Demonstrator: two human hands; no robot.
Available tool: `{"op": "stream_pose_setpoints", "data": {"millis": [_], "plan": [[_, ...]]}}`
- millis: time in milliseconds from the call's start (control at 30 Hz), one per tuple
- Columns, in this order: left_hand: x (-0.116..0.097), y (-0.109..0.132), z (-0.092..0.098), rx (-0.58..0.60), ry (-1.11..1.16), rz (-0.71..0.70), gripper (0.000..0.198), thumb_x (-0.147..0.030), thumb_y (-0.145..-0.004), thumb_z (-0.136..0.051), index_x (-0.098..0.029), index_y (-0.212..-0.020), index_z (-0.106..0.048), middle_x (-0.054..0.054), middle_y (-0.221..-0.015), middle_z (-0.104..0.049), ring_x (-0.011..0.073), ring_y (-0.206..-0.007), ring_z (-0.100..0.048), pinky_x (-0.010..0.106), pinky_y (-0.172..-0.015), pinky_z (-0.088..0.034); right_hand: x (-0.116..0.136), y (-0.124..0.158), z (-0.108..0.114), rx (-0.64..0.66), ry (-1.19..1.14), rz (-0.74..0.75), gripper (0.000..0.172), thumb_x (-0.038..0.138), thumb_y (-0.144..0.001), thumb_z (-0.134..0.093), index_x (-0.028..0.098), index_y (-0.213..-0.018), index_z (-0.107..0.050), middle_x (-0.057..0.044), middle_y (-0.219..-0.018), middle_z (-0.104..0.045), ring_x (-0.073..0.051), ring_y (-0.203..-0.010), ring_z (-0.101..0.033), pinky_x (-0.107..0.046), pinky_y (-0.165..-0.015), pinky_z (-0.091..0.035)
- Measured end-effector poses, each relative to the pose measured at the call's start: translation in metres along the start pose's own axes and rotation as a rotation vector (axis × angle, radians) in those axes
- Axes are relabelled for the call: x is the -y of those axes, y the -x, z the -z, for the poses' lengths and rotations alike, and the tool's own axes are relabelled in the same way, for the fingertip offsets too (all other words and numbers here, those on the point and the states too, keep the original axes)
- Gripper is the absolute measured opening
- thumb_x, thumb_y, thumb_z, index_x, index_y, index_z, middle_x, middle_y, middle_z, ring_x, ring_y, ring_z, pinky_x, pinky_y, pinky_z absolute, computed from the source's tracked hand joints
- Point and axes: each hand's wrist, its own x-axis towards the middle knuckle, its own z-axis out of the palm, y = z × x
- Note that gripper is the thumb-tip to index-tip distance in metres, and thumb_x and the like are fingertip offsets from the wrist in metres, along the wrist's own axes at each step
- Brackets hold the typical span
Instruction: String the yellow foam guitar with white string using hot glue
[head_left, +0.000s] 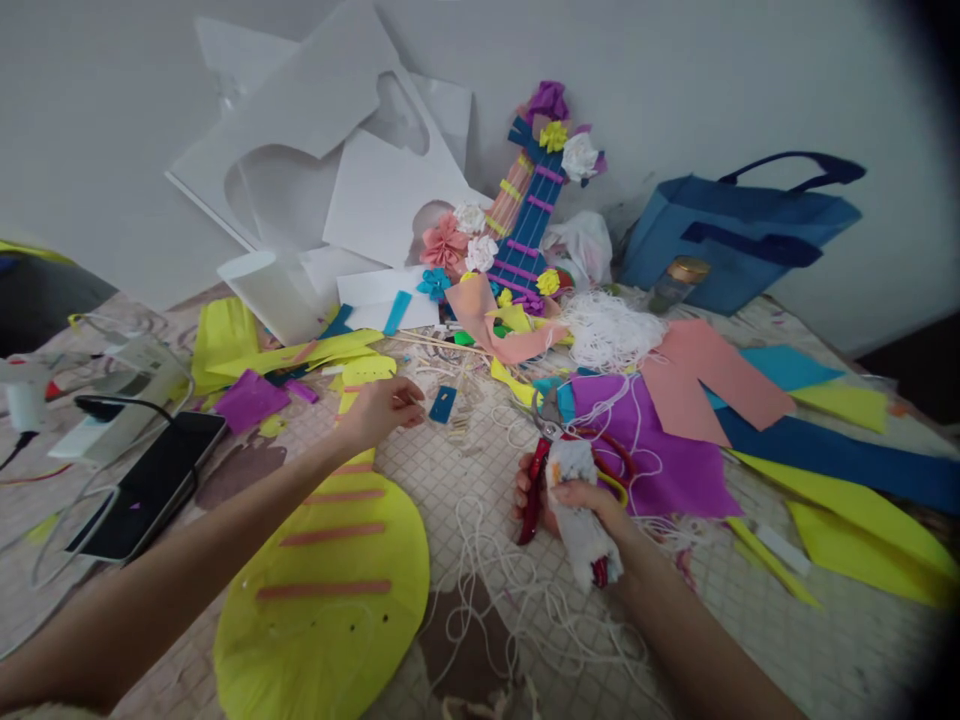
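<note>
My right hand point(574, 500) is closed around red-handled scissors point(538, 462) and a bundle of white string point(586, 520) wound on something with a red end. The scissor blades point away from me toward purple paper point(660, 450). My left hand point(381, 408) reaches forward over the table, fingers pinched together on something thin that I cannot make out, just above a yellow guitar-shaped foam cutout point(330, 580) with pink strips. A small blue piece point(442, 404) lies just right of that hand. Loose white string point(495, 570) trails across the table between my arms.
A decorated blue paper guitar point(529, 225) with paper flowers leans on the wall among white foam boards point(315, 130). A blue bag point(739, 235) stands at the back right. Coloured paper sheets point(825, 440) lie right. A black tablet point(154, 485) and glue gun point(26, 395) are left.
</note>
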Motion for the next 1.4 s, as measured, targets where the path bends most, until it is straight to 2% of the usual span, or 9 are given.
{"op": "stream_pose_setpoints", "data": {"millis": [167,367,533,700,800,900,1033,1200,1400], "plan": [[-0.010,0.010,0.005,-0.031,-0.365,-0.024,0.009,-0.023,-0.085,-0.055,-0.019,-0.090,-0.060,0.002,-0.067,-0.068,0.0166,-0.062,-0.067,0.024,-0.058,-0.047,0.000,0.001,-0.002,-0.011,0.037,0.017,0.039,0.022,-0.065,-0.061,0.020,-0.104,-0.062,-0.006,-0.085,-0.068,-0.022,-0.075,-0.065,-0.035,-0.067,-0.053],[-0.019,0.019,0.012,0.007,-0.787,-0.024,0.017,-0.019,-0.088,-0.049,-0.013,-0.086,-0.065,0.015,-0.076,-0.068,0.0299,-0.077,-0.066,0.036,-0.066,-0.045,0.021,0.014,-0.021,-0.005,0.337,0.017,0.059,0.024,-0.061,-0.073,0.023,-0.118,-0.057,-0.006,-0.097,-0.068,-0.024,-0.086,-0.065,-0.036,-0.073,-0.051],[-0.025,0.022,0.010,0.043,-0.918,-0.017,0.023,-0.013,-0.086,-0.047,-0.010,-0.082,-0.069,0.018,-0.082,-0.068,0.0315,-0.081,-0.066,0.038,-0.068,-0.046,0.030,0.012,-0.034,-0.150,0.662,0.145,0.068,0.026,-0.059,-0.078,0.025,-0.122,-0.054,-0.004,-0.099,-0.066,-0.025,-0.094,-0.062,-0.041,-0.086,-0.046],[-0.030,0.027,0.017,0.001,-0.889,-0.067,0.029,-0.025,-0.090,-0.045,-0.013,-0.081,-0.070,0.014,-0.100,-0.064,0.0258,-0.094,-0.062,0.031,-0.071,-0.045,0.024,0.005,-0.027,-0.275,0.660,0.184,0.057,0.038,-0.059,-0.080,0.023,-0.110,-0.060,-0.007,-0.102,-0.067,-0.029,-0.101,-0.061,-0.044,-0.092,-0.045],[-0.029,0.031,0.021,0.055,-0.616,-0.074,0.028,-0.030,-0.090,-0.048,-0.013,-0.080,-0.068,0.008,-0.085,-0.065,0.0179,-0.080,-0.063,0.026,-0.067,-0.044,0.023,0.010,-0.015,-0.232,0.649,0.160,0.062,0.045,-0.062,-0.079,0.024,-0.117,-0.058,-0.009,-0.111,-0.065,-0.028,-0.104,-0.060,-0.043,-0.093,-0.045],[-0.027,0.034,0.018,0.191,-0.089,0.023,0.029,-0.034,-0.087,-0.051,-0.011,-0.079,-0.066,0.003,-0.064,-0.060,0.0134,-0.059,-0.057,0.024,-0.055,-0.041,0.023,0.019,-0.007,-0.094,0.704,0.103,0.074,0.044,-0.056,-0.082,0.024,-0.123,-0.054,-0.009,-0.118,-0.062,-0.028,-0.107,-0.058,-0.043,-0.095,-0.044],[-0.029,0.040,0.004,0.320,0.430,0.081,0.030,-0.037,-0.085,-0.056,-0.012,-0.096,-0.067,-0.001,-0.062,-0.054,0.0080,-0.051,-0.047,0.021,-0.049,-0.034,0.022,0.026,-0.015,-0.130,0.851,0.041,0.060,0.040,-0.062,-0.077,0.024,-0.116,-0.057,-0.008,-0.115,-0.063,-0.027,-0.106,-0.057,-0.042,-0.093,-0.044],[-0.040,0.055,-0.009,0.313,0.801,0.203,0.032,-0.037,-0.083,-0.063,-0.011,-0.100,-0.067,-0.004,-0.063,-0.046,0.0032,-0.046,-0.038,0.018,-0.045,-0.025,0.035,0.029,-0.040,-0.140,0.962,0.064,0.042,0.037,-0.066,-0.073,0.020,-0.102,-0.060,-0.006,-0.101,-0.064,-0.025,-0.097,-0.059,-0.041,-0.089,-0.045],[-0.052,0.069,-0.014,0.262,1.022,0.263,0.025,-0.030,-0.082,-0.064,-0.012,-0.101,-0.062,-0.004,-0.062,-0.045,0.0004,-0.041,-0.025,0.018,-0.041,-0.010,0.056,0.033,-0.059,-0.064,0.930,-0.266,0.025,0.029,-0.065,-0.069,0.019,-0.087,-0.063,-0.003,-0.088,-0.064,-0.021,-0.085,-0.059,-0.033,-0.078,-0.047]]}}
